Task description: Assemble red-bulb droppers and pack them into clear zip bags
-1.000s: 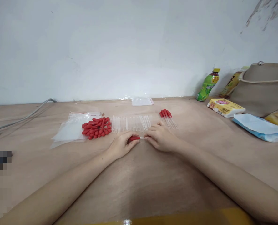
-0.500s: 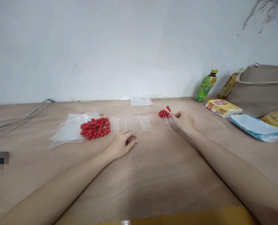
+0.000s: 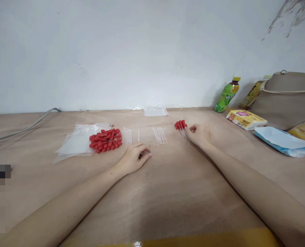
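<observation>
My right hand [image 3: 199, 134] pinches at the right edge of a small group of droppers [image 3: 181, 125], clear thin tubes with red rubber bulbs that lie side by side. Its fingertips close around the tube of the rightmost one, partly hiding it. My left hand [image 3: 135, 158] rests on the table, loosely curled, thumb apart from the fingers and nothing in it. Just beyond it lies a row of clear glass tubes [image 3: 144, 136] without bulbs. To the left of that row sits a pile of loose red rubber bulbs [image 3: 106, 140].
Clear zip bags [image 3: 76, 142] lie beneath and left of the bulbs; another small bag [image 3: 156, 112] is near the wall. At right stand a green bottle [image 3: 226, 96], tissue pack [image 3: 246, 120], blue-white packet [image 3: 284, 140] and grey bag [image 3: 286, 101]. A cable [image 3: 36, 123] runs along the left.
My right hand has lowered a dropper that stuck out above the group, so its red bulb now lines up with the others. The left hand stays in place.
</observation>
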Tool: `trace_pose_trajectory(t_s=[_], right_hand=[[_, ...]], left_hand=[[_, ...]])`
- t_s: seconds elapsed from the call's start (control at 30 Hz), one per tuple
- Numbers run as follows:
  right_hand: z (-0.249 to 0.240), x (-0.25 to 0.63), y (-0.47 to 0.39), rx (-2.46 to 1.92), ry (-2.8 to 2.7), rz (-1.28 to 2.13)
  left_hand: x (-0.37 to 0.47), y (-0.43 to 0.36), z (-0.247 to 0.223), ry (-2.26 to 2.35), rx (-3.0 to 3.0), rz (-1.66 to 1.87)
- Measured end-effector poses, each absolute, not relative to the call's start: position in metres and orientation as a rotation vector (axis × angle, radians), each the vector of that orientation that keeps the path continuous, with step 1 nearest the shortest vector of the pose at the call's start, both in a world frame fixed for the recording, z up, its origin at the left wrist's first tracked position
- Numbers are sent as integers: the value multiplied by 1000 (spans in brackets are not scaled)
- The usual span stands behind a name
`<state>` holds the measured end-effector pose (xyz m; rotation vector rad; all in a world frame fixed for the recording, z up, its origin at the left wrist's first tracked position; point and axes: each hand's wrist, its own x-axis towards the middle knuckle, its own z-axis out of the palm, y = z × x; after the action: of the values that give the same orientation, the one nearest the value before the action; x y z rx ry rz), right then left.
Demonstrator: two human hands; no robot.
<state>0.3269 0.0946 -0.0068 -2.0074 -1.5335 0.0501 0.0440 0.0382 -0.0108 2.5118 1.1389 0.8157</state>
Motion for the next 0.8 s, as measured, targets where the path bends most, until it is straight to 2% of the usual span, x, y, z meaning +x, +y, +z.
trace_pose_trajectory(t_s=[0.23,0.57,0.67,0.8], right_hand=[[-1,290,80,-1758,-1828,-84],[7,240,100,-1964,-1911,122],[7,237,104,-1995,-1901,137],[7,235,105,-2001,-1891,145]], left_hand=[[44,38,-10,1125,2509,807],[42,38,-12,1149,2577,771],[38,40,-6,1315,2649,780],[20,54,16,1770,2754,775]])
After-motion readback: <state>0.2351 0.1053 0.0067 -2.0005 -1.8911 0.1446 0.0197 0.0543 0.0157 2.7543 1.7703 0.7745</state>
